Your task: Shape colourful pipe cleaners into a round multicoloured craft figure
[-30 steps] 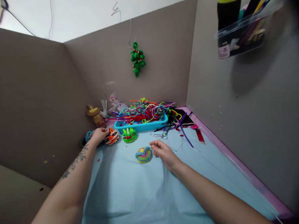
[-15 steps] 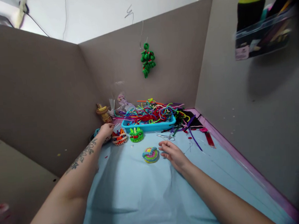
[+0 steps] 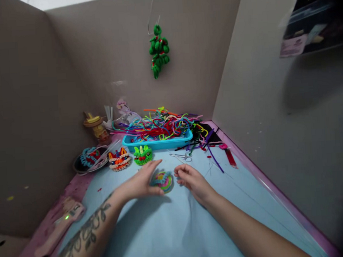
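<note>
Head view: framing round, multicoloured fuzzy disc (image 3: 166,182) with bare left hand (image 3: 140,182), spread wide, empty; just right, half-curling bare right hand (image 3: 193,183), cannot tell if gripping.

One coiled disc (image 3: 167,180) was out, two fuzzy heads (image 3: 143,155) were up, one blue bundle (image 3: 87,157), one dark bowl (image 3: 77,168), one blue tray (image 3: 158,145), one pair of scissors (image 3: 186,156), one green ornament (image 3: 158,50), and the pipe cleaners (image 3: 161,131) simply outran the count!

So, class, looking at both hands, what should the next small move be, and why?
Probably, the left hand should close on the striped disc: it is spread open at the disc's left side, while the right hand is just beyond the other side.
</note>
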Tool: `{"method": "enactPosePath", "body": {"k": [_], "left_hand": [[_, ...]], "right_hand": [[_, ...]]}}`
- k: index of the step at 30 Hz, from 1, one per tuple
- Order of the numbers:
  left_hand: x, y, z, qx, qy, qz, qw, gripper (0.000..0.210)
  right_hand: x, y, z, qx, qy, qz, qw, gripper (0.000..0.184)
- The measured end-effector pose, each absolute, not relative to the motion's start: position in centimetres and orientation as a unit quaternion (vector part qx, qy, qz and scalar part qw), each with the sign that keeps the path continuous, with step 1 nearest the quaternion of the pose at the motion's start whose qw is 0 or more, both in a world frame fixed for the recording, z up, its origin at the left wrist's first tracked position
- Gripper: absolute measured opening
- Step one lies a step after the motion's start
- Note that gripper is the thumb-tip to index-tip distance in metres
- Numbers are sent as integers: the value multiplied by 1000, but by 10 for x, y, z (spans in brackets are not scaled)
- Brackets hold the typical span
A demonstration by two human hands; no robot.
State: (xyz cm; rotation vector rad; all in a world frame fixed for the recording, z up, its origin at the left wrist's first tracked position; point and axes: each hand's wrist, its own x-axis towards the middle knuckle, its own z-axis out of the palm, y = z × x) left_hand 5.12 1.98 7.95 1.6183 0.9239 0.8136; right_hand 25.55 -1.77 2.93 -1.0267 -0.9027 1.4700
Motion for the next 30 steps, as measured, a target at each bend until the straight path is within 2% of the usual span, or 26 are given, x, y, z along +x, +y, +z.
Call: {"method": "enactPosePath", "body": {"k": [3,8,16,21,23,27,30], "left_hand": [[63,10,63,678,404,340,512,81],[69,6,47,707,434,318,459,82],[53,14,34,709,443,284,470,78],[49,22,28,731,445,254,450,89],[50,25,29,750,461,203,428,93],[52,29,29,798,492,67,341,86],[50,30,18,832,479,49,275,71]], "right_hand": [[256,-16,26,-439,-389,619,522,29],[257,-18,24,-443,-445,613,480,27],[257,-5,32,-472,-482,616,406,31],[246,34,57,-479,-586,533,378,18],[241,61,70,-480,-630,486,370,15],[239,130,84,-482,-653,420,406,19],[240,184,85,-517,-631,365,448,21]]}}
